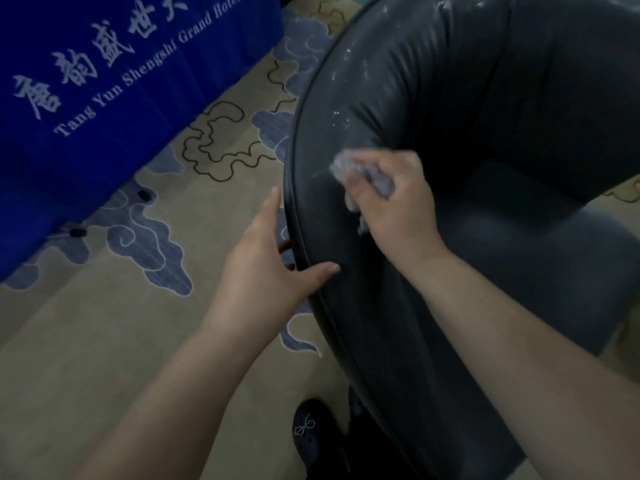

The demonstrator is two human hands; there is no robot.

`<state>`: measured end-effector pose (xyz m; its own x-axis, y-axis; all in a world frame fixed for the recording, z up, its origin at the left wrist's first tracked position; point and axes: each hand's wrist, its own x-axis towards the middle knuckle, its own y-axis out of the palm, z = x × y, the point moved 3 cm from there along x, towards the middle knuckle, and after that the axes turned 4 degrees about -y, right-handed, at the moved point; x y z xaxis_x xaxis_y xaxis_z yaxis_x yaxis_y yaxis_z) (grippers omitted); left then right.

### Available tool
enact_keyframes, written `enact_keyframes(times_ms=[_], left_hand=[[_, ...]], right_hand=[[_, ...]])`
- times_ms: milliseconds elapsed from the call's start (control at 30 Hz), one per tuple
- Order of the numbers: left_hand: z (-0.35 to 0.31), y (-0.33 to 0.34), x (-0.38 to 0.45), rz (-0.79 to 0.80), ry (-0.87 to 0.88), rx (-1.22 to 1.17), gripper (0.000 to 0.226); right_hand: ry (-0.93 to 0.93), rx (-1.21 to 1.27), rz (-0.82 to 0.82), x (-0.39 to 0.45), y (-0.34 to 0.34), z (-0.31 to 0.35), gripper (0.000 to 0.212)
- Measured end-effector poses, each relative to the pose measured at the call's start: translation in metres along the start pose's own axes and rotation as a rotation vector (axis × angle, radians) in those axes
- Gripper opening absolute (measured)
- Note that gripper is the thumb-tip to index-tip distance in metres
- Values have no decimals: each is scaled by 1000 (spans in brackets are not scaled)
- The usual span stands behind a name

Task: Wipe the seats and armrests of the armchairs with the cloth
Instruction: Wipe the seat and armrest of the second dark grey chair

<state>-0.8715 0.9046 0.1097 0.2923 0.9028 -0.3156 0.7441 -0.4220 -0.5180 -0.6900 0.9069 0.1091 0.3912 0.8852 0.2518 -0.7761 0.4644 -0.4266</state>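
A dark grey leather armchair (pixel 485 98) with a curved padded back fills the right of the head view. White specks and smears dot its upper rim. My right hand (pixel 394 202) is shut on a crumpled pale grey cloth (pixel 349 168) and presses it on the inner face of the curved armrest. My left hand (pixel 266 261) grips the outer piped edge of the armrest, thumb on top, fingers spread down the outside. The seat cushion (pixel 540 244) lies lower right, partly hidden by my right forearm.
A blue table skirt (pixel 104 98) with white hotel lettering hangs at upper left, close to the chair. Beige carpet (pixel 104 341) with blue cloud patterns covers the floor between them. My dark shoe (pixel 308 427) stands beside the chair's base at the bottom.
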Motion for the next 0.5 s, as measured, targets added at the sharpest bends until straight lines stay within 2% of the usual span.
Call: enact_keyframes(times_ms=[133,167,367,433,500], left_hand=[[-6,-2,16,-21,10,48,109],[-6,-2,19,-20,11,61,109],[-8,1,24,-16,-33,111,109],[-11,3,25,-19,-43,111,109],[-13,4,27,-33,-47,111,109]], right_hand=[[-212,-219,189,32,30,10,31],[-229,-236,186,28,30,3,30],[89,35,19,2,-7,-29,17],[0,25,7,29,3,-10,22],[-142,-43,95,50,19,8,27]])
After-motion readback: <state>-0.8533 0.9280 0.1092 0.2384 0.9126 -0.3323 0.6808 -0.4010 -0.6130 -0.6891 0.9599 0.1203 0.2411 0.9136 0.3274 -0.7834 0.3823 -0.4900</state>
